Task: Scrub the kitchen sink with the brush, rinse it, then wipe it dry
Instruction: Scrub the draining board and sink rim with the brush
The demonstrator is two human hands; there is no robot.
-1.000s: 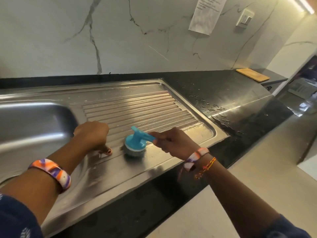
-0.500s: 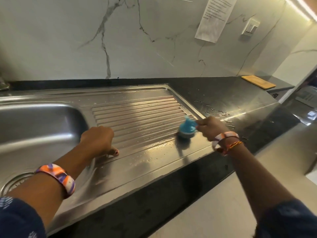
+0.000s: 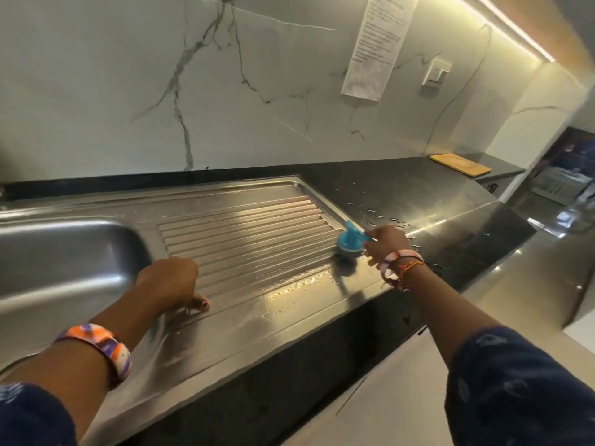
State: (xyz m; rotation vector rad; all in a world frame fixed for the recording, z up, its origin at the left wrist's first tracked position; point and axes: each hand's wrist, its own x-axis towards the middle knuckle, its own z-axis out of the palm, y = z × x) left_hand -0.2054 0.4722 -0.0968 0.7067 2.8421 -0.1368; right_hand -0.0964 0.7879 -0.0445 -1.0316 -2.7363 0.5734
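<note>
**Brush at the right end of the drainboard**

The blue brush (image 3: 349, 241) stands with its head down on the steel drainboard (image 3: 244, 233), at the right end of the ridges and just beside the raised right rim. Its bristle part touches the metal, and the blue handle points to the right. The right hand (image 3: 384, 241) grasps this handle with curled fingers; the arm reaches out over the front edge of the counter (image 3: 450, 204). A patterned band and thin orange threads sit on the right wrist.

The left hand (image 3: 170, 281) rests on the drainboard near its left side, close to the basin (image 3: 64, 252). Its fingers are curled under and hold nothing; the fingertips with painted nails press on the metal. An orange and purple band is around the left wrist. Both sleeves are dark blue.

The front strip of the drainboard is wet, with small drops that shine in the light. The basin lies to the left of the drainboard, and only part of it shows.

The black counter continues to the right of the sink, and water drops lie on it near the brush. Far at the right end lies a wooden board (image 3: 460, 164). Behind is a white marble wall (image 3: 128, 91) with dark veins. A printed paper (image 3: 376, 43) hangs on it, and a switch (image 3: 438, 74) is to the right of the paper.
</note>
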